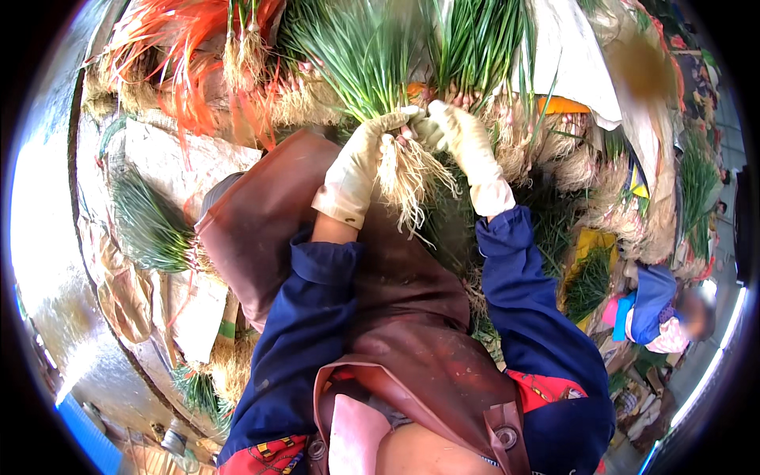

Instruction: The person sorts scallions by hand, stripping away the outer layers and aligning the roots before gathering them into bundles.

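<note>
My left hand (358, 162), in a cream glove, is closed round a bunch of green onions (372, 79) just above the bulbs. Long green leaves fan out away from me, while the pale, tangled roots (412, 178) hang toward my lap. Right beside those bulbs is my right hand (465, 146), gloved the same way. Its fingers are bent together at the bunch's right side, and whatever they pinch is hidden. Beyond both hands lies another heap of green onions (479, 47), with pinkish bulbs and roots toward me.
Orange plastic strips (190, 71) lie at the far left. More green onions (146, 218) rest on sacking at the left. A white sheet (574, 59) covers part of the pile at the far right. My brown apron (404, 293) spreads over my lap. Another person (661, 313) is at the right.
</note>
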A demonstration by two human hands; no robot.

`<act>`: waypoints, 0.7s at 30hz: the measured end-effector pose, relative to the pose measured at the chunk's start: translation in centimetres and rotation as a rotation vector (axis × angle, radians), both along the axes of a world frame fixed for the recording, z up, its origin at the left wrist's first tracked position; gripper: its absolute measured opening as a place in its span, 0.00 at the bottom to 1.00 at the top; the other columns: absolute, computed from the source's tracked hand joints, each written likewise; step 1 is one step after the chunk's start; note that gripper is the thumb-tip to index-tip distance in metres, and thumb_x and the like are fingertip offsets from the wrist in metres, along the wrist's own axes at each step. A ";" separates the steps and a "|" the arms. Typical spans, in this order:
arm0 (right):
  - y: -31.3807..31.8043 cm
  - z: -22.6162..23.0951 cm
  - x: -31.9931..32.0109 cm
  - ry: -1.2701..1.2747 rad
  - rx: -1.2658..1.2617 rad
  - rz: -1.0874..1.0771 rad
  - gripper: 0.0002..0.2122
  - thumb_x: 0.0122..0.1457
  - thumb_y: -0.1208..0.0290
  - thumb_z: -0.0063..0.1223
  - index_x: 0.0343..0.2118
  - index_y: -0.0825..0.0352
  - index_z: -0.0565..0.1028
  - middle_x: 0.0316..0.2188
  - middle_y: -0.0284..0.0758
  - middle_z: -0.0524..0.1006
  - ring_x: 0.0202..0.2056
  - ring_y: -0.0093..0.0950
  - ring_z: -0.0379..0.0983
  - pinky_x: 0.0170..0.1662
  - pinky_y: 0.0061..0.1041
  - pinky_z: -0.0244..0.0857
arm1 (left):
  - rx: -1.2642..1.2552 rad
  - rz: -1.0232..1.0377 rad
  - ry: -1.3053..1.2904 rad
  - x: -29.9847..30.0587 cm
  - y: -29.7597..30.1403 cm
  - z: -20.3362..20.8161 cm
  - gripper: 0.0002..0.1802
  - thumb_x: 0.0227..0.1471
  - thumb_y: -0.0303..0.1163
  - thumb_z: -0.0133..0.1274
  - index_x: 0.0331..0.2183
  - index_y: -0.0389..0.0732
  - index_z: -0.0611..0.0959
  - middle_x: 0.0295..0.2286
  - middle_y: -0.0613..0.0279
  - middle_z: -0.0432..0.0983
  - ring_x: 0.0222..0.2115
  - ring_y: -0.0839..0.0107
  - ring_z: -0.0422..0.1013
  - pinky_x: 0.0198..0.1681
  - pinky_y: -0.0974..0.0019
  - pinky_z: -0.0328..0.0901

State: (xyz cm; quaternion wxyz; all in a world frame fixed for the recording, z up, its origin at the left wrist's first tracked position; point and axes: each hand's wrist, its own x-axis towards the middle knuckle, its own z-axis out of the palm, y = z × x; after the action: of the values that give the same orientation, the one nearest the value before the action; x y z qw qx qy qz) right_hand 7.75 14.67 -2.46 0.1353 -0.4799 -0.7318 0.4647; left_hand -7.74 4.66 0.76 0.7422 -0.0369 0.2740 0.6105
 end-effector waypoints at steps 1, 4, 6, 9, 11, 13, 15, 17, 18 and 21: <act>1.2 -0.5 -0.2 0.185 -0.317 -0.167 0.17 0.60 0.53 0.42 0.35 0.62 0.75 0.24 0.29 0.77 0.25 0.22 0.72 0.29 0.24 0.65 | -0.003 0.026 0.002 0.0 0.2 -0.1 0.08 0.51 0.27 0.50 0.33 0.33 0.78 0.24 0.61 0.75 0.23 0.75 0.71 0.29 0.73 0.68; 1.3 -0.2 -4.0 0.389 -0.742 -0.293 0.19 0.55 0.49 0.49 0.32 0.63 0.74 0.18 0.29 0.73 0.19 0.16 0.68 0.22 0.14 0.62 | 0.076 0.072 0.000 -0.5 0.8 -5.9 0.11 0.49 0.28 0.52 0.35 0.31 0.78 0.26 0.58 0.76 0.23 0.73 0.72 0.30 0.71 0.69; 1.7 -1.6 -4.8 0.778 -1.099 -0.211 0.16 0.54 0.52 0.52 0.31 0.63 0.72 0.15 0.29 0.71 0.15 0.18 0.67 0.18 0.15 0.61 | 0.027 0.075 -0.034 0.2 0.8 -3.5 0.12 0.48 0.27 0.52 0.35 0.30 0.78 0.25 0.57 0.76 0.21 0.74 0.71 0.28 0.73 0.68; 0.8 -2.4 -5.3 0.705 -0.881 -0.282 0.09 0.56 0.62 0.52 0.27 0.61 0.70 0.15 0.28 0.71 0.12 0.19 0.65 0.16 0.17 0.60 | 0.040 0.049 -0.021 -0.5 0.5 -3.0 0.12 0.48 0.27 0.52 0.35 0.31 0.78 0.24 0.59 0.75 0.20 0.77 0.70 0.24 0.77 0.66; 2.2 -8.4 -4.5 0.079 -0.153 -0.280 0.06 0.59 0.66 0.47 0.32 0.61 0.73 0.20 0.29 0.74 0.17 0.18 0.66 0.19 0.17 0.61 | 0.011 0.066 -0.038 0.1 0.3 -2.3 0.11 0.49 0.27 0.52 0.35 0.31 0.78 0.23 0.60 0.75 0.20 0.78 0.69 0.23 0.79 0.66; 1.8 -8.4 -2.9 -0.739 0.101 0.158 0.13 0.59 0.59 0.44 0.38 0.63 0.74 0.27 0.34 0.76 0.24 0.24 0.72 0.30 0.25 0.68 | 0.040 0.067 -0.092 -0.4 -0.1 -2.4 0.12 0.49 0.27 0.51 0.37 0.31 0.77 0.22 0.61 0.74 0.19 0.79 0.68 0.23 0.78 0.66; 1.2 -6.0 -3.6 -0.848 -0.100 0.276 0.13 0.59 0.60 0.45 0.37 0.63 0.75 0.26 0.33 0.77 0.25 0.25 0.73 0.32 0.26 0.68 | -0.019 0.136 0.002 -0.6 -0.4 -3.9 0.13 0.49 0.26 0.51 0.39 0.31 0.77 0.23 0.61 0.75 0.20 0.79 0.68 0.24 0.79 0.65; 0.6 -3.1 -3.9 -0.958 -0.305 0.390 0.12 0.59 0.61 0.46 0.36 0.63 0.76 0.26 0.32 0.78 0.26 0.27 0.74 0.34 0.28 0.68 | -0.022 0.161 0.036 -0.4 -0.6 -4.3 0.14 0.49 0.26 0.51 0.39 0.31 0.77 0.23 0.61 0.75 0.20 0.79 0.68 0.24 0.79 0.65; 0.8 -2.7 -2.8 -0.765 -0.155 0.150 0.14 0.57 0.57 0.47 0.35 0.63 0.76 0.24 0.31 0.77 0.25 0.25 0.73 0.32 0.28 0.68 | -0.020 0.171 0.056 -0.3 -0.5 -4.2 0.15 0.49 0.26 0.51 0.40 0.31 0.77 0.24 0.61 0.75 0.20 0.79 0.68 0.24 0.79 0.65; 4.3 -2.8 -3.1 -0.831 0.117 -0.113 0.19 0.54 0.49 0.49 0.32 0.63 0.75 0.18 0.29 0.75 0.20 0.20 0.71 0.26 0.28 0.65 | 0.001 0.008 0.153 -0.9 -0.1 -5.8 0.16 0.47 0.23 0.51 0.41 0.32 0.76 0.24 0.61 0.75 0.20 0.79 0.68 0.25 0.79 0.65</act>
State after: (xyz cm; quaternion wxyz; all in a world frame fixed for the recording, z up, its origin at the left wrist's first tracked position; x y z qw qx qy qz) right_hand 4.64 18.95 -5.23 -0.1190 -0.6575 -0.7216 0.1812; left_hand -8.61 4.53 -5.08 0.7169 0.0089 0.3294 0.6144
